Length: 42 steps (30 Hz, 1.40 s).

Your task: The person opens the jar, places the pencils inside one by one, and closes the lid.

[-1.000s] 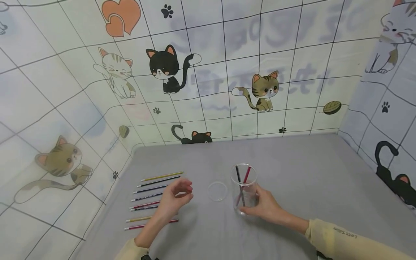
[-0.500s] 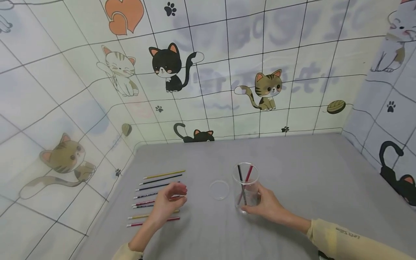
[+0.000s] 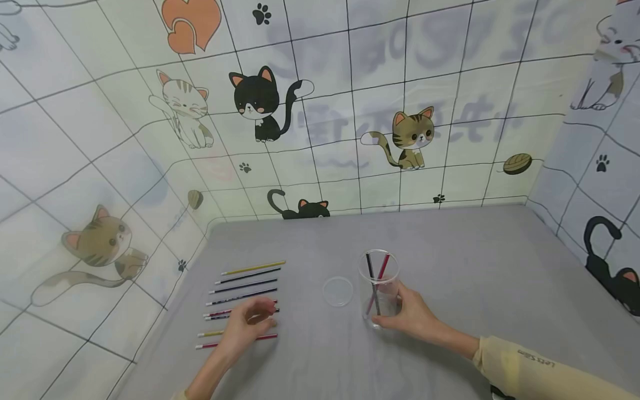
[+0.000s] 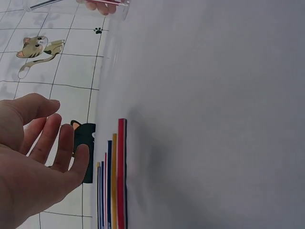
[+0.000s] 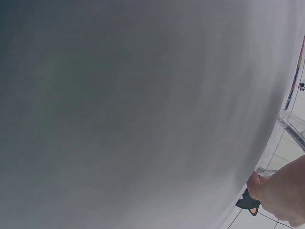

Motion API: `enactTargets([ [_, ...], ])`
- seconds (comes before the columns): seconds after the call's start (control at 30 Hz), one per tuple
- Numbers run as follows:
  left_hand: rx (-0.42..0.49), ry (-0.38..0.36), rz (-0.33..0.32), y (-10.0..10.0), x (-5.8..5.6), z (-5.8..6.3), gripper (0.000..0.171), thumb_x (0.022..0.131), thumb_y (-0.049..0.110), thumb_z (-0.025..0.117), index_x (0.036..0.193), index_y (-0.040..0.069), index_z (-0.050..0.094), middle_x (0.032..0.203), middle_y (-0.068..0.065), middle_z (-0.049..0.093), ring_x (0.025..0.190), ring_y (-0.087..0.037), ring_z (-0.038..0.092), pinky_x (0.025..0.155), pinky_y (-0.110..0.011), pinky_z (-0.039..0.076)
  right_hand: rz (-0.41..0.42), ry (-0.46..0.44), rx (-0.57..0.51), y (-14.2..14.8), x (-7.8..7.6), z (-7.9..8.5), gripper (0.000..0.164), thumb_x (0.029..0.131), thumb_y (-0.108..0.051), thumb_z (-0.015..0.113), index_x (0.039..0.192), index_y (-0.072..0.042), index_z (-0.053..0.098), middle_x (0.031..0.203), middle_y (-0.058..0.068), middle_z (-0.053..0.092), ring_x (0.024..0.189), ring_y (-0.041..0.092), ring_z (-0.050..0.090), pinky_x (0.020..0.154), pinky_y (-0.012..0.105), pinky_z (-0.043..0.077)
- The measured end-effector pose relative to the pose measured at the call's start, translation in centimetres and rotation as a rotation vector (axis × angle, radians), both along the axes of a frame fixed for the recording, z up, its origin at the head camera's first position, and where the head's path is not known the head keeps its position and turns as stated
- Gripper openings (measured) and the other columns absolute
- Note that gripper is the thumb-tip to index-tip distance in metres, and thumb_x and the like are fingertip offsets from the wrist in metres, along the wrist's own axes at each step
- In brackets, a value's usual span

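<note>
My right hand [image 3: 411, 311] grips a clear cup [image 3: 389, 295] low on its side, thumb at the front. The cup stands upright, with a black pencil [image 3: 369, 265] and a red pencil [image 3: 384, 264] crossing inside it. My left hand [image 3: 244, 326] hovers over the lower part of a row of pencils, fingers loosely curved and holding nothing. The left wrist view shows this hand [image 4: 45, 157] with a gap between thumb and fingers, beside the pencil ends. Among the row are a yellow pencil [image 3: 253, 268] at the top and a red pencil [image 3: 266, 337] at the bottom. The hand partly hides several.
Between the pencils and the cup lies a clear round lid [image 3: 337, 291] on the grey tabletop [image 3: 465, 261]. Cloth walls [image 3: 330, 100] printed with cartoon cats enclose the table at the back and both sides.
My left hand has moved down and to the left, over the lower pencils. The right hand keeps its grip on the cup, and the two pencils inside stay as they were.
</note>
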State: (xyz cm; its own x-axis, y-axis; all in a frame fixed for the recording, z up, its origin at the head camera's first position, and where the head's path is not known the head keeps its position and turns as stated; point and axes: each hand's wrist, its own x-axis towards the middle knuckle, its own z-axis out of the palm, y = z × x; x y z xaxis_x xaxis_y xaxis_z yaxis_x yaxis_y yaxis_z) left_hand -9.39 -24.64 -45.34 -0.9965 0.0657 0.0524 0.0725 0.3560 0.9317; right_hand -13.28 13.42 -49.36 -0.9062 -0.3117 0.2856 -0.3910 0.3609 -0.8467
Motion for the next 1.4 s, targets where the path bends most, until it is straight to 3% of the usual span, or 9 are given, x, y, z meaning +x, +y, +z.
enactTargets([
  [0.33, 0.011, -0.014, 0.008, -1.6, 0.7, -1.5, 0.029, 0.079, -0.013, 0.075, 0.105, -0.006, 0.066, 0.100, -0.016, 0.066, 0.094, -0.022, 0.063, 0.088, -0.030, 0.053, 0.015, -0.020, -0.017, 0.0, 0.2, 0.2, 0.067, 0.071, -0.019, 0.091, 0.127, -0.009, 0.057, 0.118, 0.001, 0.067, 0.109, 0.026, 0.062, 0.095, 0.055, 0.049],
  [0.5, -0.002, -0.035, 0.044, -1.9, 0.9, -1.8, 0.030, 0.077, -0.014, 0.076, 0.104, -0.004, 0.067, 0.099, -0.016, 0.066, 0.093, -0.021, 0.063, 0.087, -0.028, 0.053, 0.023, -0.009, -0.029, 0.0, 0.3, 0.3, 0.067, 0.070, -0.019, 0.092, 0.126, -0.007, 0.057, 0.119, 0.005, 0.067, 0.108, 0.030, 0.062, 0.094, 0.056, 0.049],
  [0.77, -0.054, 0.053, 0.074, -2.1, 1.4, -2.6, 0.030, 0.075, -0.015, 0.077, 0.100, -0.002, 0.068, 0.094, -0.011, 0.068, 0.088, -0.023, 0.066, 0.082, -0.029, 0.054, 0.018, -0.010, -0.028, -0.1, 0.4, 0.3, 0.067, 0.070, -0.019, 0.092, 0.126, -0.006, 0.058, 0.118, 0.004, 0.068, 0.109, 0.032, 0.062, 0.094, 0.056, 0.049],
  [1.0, -0.091, 0.038, 0.064, -2.3, 1.6, -3.0, 0.030, 0.075, -0.016, 0.077, 0.100, -0.003, 0.069, 0.092, -0.011, 0.069, 0.084, -0.018, 0.065, 0.077, -0.026, 0.055, 0.022, -0.006, -0.027, 0.0, 0.4, 0.3, 0.068, 0.070, -0.020, 0.092, 0.128, -0.007, 0.057, 0.119, 0.003, 0.067, 0.108, 0.030, 0.062, 0.094, 0.054, 0.049],
  [1.4, -0.256, 0.158, 0.027, -1.8, 1.8, -3.7, 0.032, 0.068, -0.016, 0.081, 0.091, 0.005, 0.070, 0.084, -0.001, 0.069, 0.079, -0.015, 0.067, 0.072, -0.029, 0.056, 0.021, -0.009, -0.018, 0.0, 0.3, 0.2, 0.069, 0.071, -0.021, 0.092, 0.128, -0.007, 0.057, 0.120, 0.006, 0.067, 0.110, 0.031, 0.062, 0.094, 0.057, 0.049],
])
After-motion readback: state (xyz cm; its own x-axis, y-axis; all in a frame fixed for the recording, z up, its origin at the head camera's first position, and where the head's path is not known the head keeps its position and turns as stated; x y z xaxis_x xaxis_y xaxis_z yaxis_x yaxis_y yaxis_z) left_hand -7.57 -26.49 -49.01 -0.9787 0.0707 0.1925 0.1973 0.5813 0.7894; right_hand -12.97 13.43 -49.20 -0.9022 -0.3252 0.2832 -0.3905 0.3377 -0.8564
